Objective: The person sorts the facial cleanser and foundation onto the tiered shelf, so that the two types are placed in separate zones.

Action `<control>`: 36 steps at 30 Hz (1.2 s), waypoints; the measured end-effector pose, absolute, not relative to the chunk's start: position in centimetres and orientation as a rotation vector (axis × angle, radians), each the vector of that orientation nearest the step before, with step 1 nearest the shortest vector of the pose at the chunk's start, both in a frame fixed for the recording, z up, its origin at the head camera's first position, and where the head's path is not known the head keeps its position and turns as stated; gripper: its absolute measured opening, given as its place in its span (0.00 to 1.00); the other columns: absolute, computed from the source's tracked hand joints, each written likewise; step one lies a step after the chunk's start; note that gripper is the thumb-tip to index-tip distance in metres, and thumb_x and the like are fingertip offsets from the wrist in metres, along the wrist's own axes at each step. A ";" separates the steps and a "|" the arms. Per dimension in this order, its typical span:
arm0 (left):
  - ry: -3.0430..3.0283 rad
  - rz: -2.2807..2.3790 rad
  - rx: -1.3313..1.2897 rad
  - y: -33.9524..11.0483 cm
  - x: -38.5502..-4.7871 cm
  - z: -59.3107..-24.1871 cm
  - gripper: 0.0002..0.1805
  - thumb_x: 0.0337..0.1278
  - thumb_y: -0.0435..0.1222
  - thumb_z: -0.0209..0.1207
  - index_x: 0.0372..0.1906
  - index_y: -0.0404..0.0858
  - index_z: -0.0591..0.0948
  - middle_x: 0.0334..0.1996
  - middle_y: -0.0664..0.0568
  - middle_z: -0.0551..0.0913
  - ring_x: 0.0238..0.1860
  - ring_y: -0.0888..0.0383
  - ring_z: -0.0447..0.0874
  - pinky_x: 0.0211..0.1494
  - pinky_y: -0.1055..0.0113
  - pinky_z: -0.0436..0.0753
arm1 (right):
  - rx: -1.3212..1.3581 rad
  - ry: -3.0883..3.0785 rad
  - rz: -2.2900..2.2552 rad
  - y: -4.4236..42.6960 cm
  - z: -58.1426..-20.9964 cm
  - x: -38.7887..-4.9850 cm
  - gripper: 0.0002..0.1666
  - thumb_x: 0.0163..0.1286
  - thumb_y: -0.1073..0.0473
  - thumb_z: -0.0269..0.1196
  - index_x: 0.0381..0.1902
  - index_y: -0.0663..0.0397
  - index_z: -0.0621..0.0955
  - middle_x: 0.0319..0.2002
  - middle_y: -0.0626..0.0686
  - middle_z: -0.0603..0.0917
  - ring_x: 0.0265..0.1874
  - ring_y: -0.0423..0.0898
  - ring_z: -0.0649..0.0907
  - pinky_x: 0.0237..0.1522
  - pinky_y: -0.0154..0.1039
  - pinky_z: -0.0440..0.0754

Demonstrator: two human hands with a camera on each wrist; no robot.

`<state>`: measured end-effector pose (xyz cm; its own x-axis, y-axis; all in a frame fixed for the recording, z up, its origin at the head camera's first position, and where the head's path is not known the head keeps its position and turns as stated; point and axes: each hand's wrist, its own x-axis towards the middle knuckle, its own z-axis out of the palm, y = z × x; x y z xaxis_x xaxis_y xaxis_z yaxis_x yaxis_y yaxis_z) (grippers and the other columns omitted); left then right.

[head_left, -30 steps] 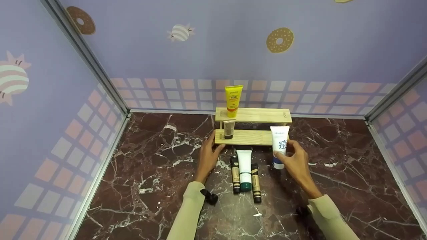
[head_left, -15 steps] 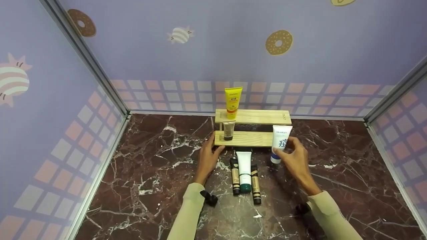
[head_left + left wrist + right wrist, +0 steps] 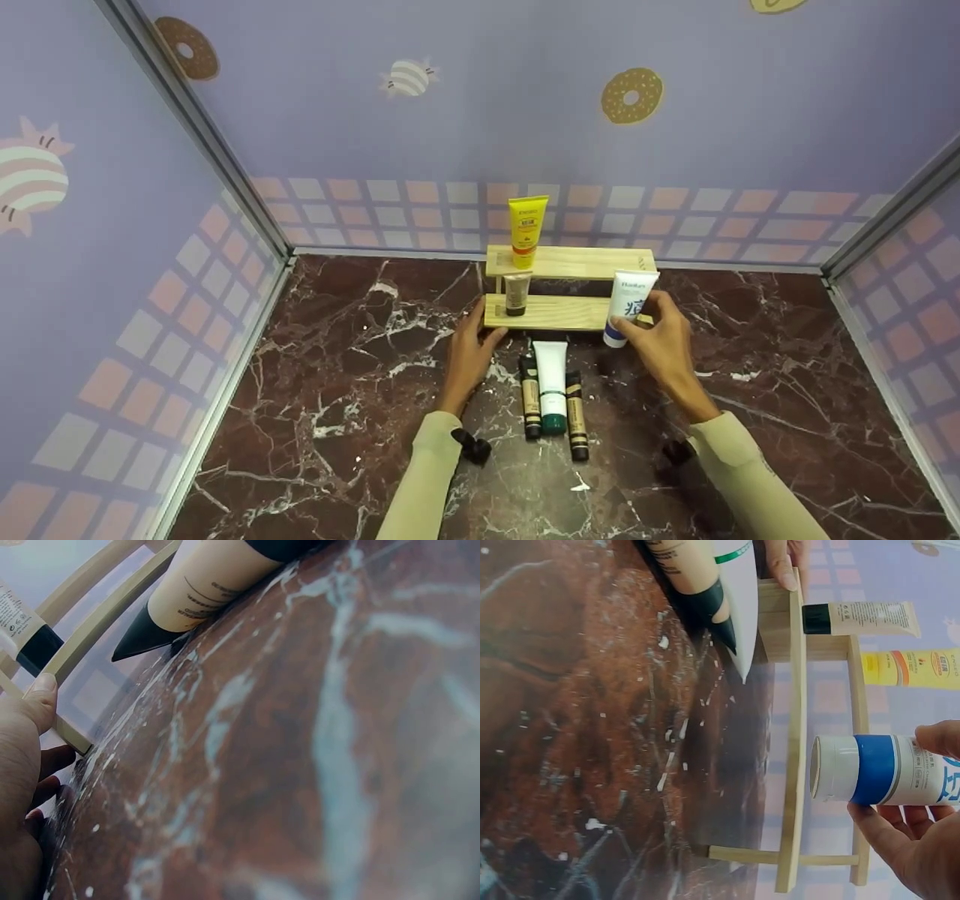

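The right hand (image 3: 664, 341) pinches a white tube with a blue band (image 3: 628, 304), cap down and tilted, in front of the right end of the two-tier wooden rack (image 3: 562, 311). In the right wrist view the tube's cap (image 3: 836, 769) is beside the lower shelf's edge (image 3: 795, 727). At the rack's left end, the left hand (image 3: 469, 360) holds the lower shelf's corner between thumb and fingers, as the left wrist view shows with the thumb (image 3: 43, 701) on the edge. A small beige tube (image 3: 516, 292) stands on the lower shelf, a yellow tube (image 3: 526, 232) on the upper.
In front of the rack a white tube with a green cap (image 3: 552, 382) lies between two black and gold tubes (image 3: 531, 401), (image 3: 577, 420) on the marble-patterned table (image 3: 360, 360). A patterned wall (image 3: 480, 135) rises behind the rack, with side walls at left and right.
The right hand has raised the white tube with the blue band and moved it toward the rack, its cap end swinging left. The left hand has stayed at the rack's left end.
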<state>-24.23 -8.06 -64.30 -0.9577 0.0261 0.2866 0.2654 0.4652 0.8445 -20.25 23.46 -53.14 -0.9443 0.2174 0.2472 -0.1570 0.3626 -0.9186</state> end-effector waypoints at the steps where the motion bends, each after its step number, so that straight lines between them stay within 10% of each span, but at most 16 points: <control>1: -2.485 -1.488 -0.248 -8.1 -24.2 -64.3 0.43 0.77 0.45 0.68 0.87 0.37 0.65 0.76 0.35 0.76 0.76 0.36 0.75 0.78 0.38 0.72 | -0.054 -2.304 1.605 23.4 -53.1 -20.4 0.28 0.63 0.73 0.79 0.58 0.73 0.79 0.53 0.70 0.87 0.52 0.61 0.89 0.47 0.28 0.88; 11: -2.510 -1.471 -0.253 -8.0 -24.3 -64.3 0.43 0.78 0.47 0.67 0.87 0.37 0.64 0.77 0.36 0.76 0.75 0.35 0.75 0.77 0.37 0.73 | -0.043 -2.328 1.572 23.2 -52.2 -21.5 0.28 0.64 0.70 0.79 0.58 0.71 0.80 0.52 0.70 0.89 0.46 0.64 0.92 0.23 0.31 0.85; 22: -2.503 -1.498 -0.267 -8.1 -24.3 -64.3 0.44 0.78 0.47 0.67 0.88 0.37 0.64 0.75 0.34 0.76 0.75 0.35 0.75 0.76 0.37 0.74 | 0.006 -2.320 1.537 22.8 -51.5 -22.8 0.28 0.63 0.72 0.79 0.58 0.72 0.80 0.51 0.69 0.88 0.51 0.63 0.91 0.47 0.28 0.88; 36: -2.487 -1.476 -0.263 -8.1 -24.4 -64.5 0.44 0.77 0.47 0.68 0.87 0.36 0.65 0.74 0.34 0.77 0.75 0.35 0.75 0.77 0.38 0.73 | 0.028 -2.303 1.605 22.2 -49.9 -24.6 0.30 0.65 0.70 0.79 0.60 0.72 0.79 0.53 0.67 0.88 0.52 0.60 0.91 0.50 0.30 0.88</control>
<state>-24.37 -8.14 -64.48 -0.9557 0.0336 0.2923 0.2727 0.4741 0.8372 -24.55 22.16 -49.87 -0.9443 0.1721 0.2805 -0.2036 0.3642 -0.9088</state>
